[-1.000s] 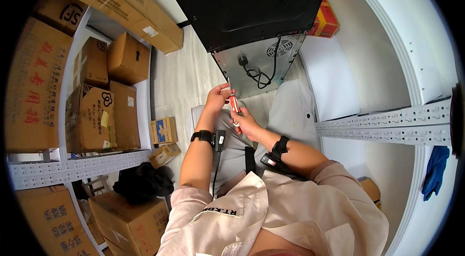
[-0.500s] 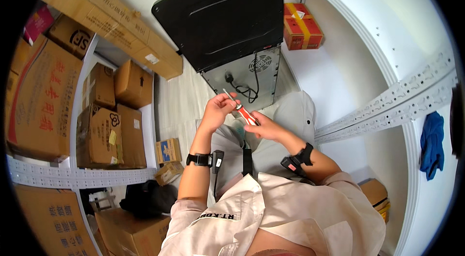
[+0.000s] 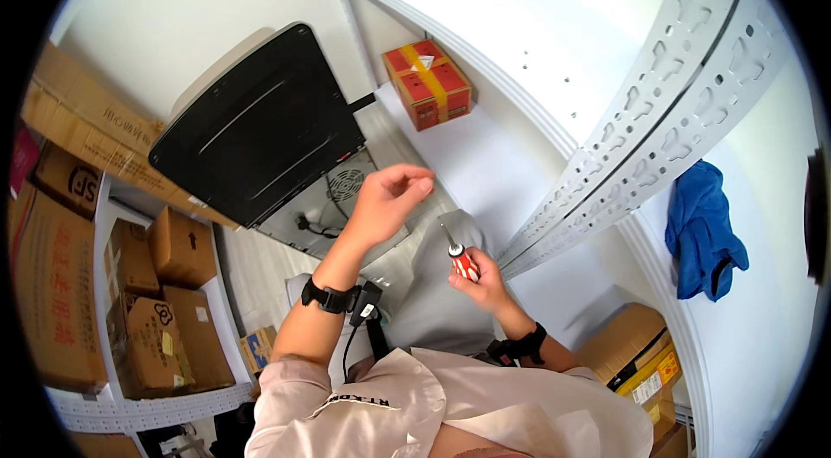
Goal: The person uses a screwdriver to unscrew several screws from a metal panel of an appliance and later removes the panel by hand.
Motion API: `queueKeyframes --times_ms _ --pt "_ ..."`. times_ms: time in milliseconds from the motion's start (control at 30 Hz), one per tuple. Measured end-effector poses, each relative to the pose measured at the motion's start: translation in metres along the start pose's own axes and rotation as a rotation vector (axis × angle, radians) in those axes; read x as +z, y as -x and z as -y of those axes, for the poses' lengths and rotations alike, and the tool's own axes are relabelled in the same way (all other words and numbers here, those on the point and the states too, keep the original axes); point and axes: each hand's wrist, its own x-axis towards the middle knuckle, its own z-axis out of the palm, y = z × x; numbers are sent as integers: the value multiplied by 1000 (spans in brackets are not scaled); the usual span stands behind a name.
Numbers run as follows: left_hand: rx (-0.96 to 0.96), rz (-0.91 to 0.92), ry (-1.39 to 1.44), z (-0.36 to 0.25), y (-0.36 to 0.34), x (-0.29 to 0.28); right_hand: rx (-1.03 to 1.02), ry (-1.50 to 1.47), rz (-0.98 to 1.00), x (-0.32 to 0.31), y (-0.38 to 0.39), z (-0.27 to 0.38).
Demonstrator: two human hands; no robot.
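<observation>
My right hand (image 3: 486, 285) grips a screwdriver (image 3: 465, 264) by its red and white handle, the metal shaft pointing up and away from me. My left hand (image 3: 388, 201) is raised higher and to the left, apart from the screwdriver. Its thumb and fingers come together in a pinch; anything between them is too small or hidden to make out. Beyond that hand stands an appliance with a black panel (image 3: 264, 125) above a grey metal back (image 3: 299, 209). A round vent grille (image 3: 348, 184) and a black power cord (image 3: 318, 227) show on the metal.
On the right is white shelving with a perforated upright (image 3: 640, 103), a red box (image 3: 428, 84), a blue cloth (image 3: 705, 229) and a brown carton (image 3: 625, 341). Several cartons (image 3: 143, 341) fill the left shelves. A long carton (image 3: 112, 133) lies beside the appliance.
My view has swung right. My left hand has come off the screwdriver and moved up and away. The right hand keeps the screwdriver, its shaft now more upright.
</observation>
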Motion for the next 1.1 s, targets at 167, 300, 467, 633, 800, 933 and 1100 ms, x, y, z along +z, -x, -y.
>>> queueKeyframes --times_ms 167,300,467,633,800,933,1100 --pt "231 -45 -245 -57 -62 78 -45 -41 -98 -33 5 11" --pt "454 -115 -361 -86 -86 128 -51 -36 -136 -52 14 24" --pt "641 -143 -439 -86 -120 154 -42 7 -167 -73 24 26" --pt "546 -86 -489 -86 -124 161 -27 -30 -219 -78 24 23" --pt "526 -101 -415 -82 -128 164 -39 -5 -198 -79 22 21" --pt "565 -86 -415 -79 -127 160 -1 1 -219 -74 20 28" --pt "410 92 -168 -81 -111 134 -29 9 -218 -70 21 27"
